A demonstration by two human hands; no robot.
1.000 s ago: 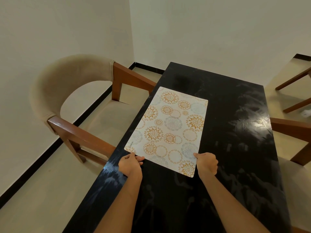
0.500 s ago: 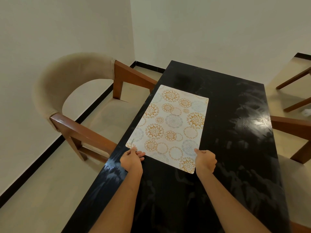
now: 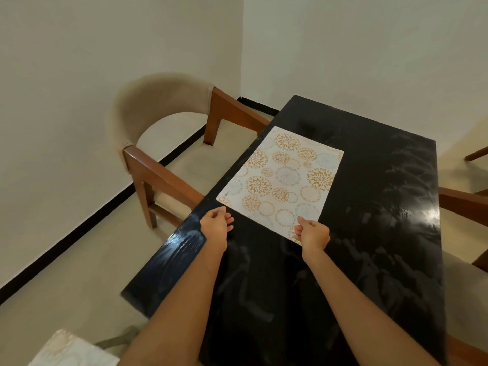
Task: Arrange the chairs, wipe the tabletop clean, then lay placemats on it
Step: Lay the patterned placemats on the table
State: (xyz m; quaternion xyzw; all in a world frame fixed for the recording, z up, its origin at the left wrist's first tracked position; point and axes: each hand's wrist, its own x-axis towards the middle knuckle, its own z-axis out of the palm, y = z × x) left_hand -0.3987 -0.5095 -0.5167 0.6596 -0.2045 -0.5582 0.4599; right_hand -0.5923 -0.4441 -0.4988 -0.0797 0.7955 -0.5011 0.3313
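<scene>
A white placemat [image 3: 282, 180] with orange and grey flower circles lies flat on the left half of the glossy black table [image 3: 369, 233], its long side along the table's left edge. My right hand [image 3: 314, 233] pinches the mat's near right corner, thumb on top. My left hand [image 3: 215, 224] rests on the bare tabletop just short of the mat's near left corner, fingers loosely curled and holding nothing. A beige padded chair [image 3: 158, 122] with brown wooden arms stands at the table's left side, facing the mat.
On the right, another chair's wooden arm [image 3: 462, 204] reaches the table edge, and more chair legs [image 3: 475, 154] show beyond it. A pale patterned surface [image 3: 71, 350] sits at the bottom left. White walls close in behind the table and the left chair.
My left hand has come off the mat's near edge and now sits on the table. The mat has slid slightly away from me. My right hand keeps its grip.
</scene>
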